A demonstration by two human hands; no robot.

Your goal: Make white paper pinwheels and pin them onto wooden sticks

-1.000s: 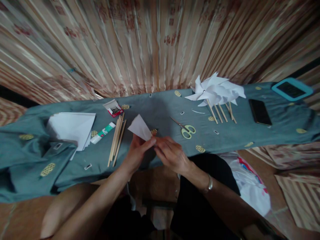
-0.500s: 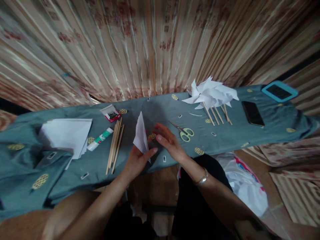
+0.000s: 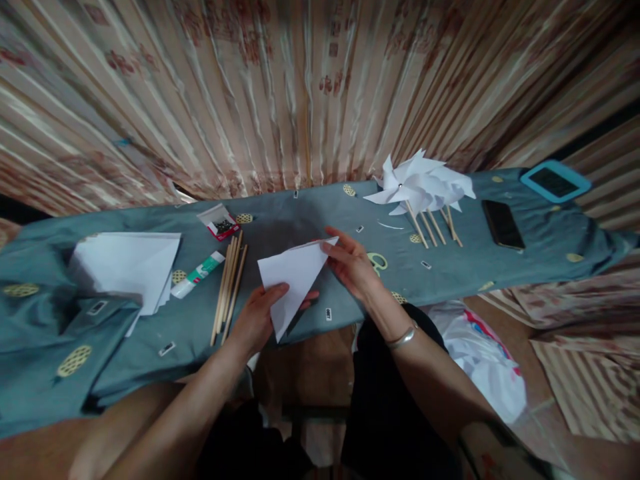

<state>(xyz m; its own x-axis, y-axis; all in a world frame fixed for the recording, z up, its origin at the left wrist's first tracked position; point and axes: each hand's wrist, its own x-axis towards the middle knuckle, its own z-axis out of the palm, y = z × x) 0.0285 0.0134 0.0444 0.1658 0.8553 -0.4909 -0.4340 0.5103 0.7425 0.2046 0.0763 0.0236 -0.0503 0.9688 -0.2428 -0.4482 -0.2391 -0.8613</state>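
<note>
A white sheet of paper folded into a triangle (image 3: 294, 273) is held up over the cloth-covered table. My left hand (image 3: 260, 310) grips its lower left side, thumb on the face toward me and fingers behind. At the upper right corner, my right hand (image 3: 353, 263) pinches the tip between thumb and fingers. Just behind my right hand lie scissors, their green handles (image 3: 377, 263) showing and the blades hidden. Left of the paper are several wooden sticks (image 3: 229, 287) and a green and white glue stick (image 3: 199, 274).
A stack of white paper (image 3: 130, 263) lies at the left, with a small red box (image 3: 220, 222) of dark pins behind. White paper pinwheels (image 3: 420, 183) on sticks, a black phone (image 3: 503, 224) and a blue-framed tablet (image 3: 556, 181) are at the right. A plastic bag (image 3: 480, 353) sits below.
The folded paper has turned from nearly edge-on to face me. My right hand, apart from it before, now holds its upper right corner and covers the scissor blades.
</note>
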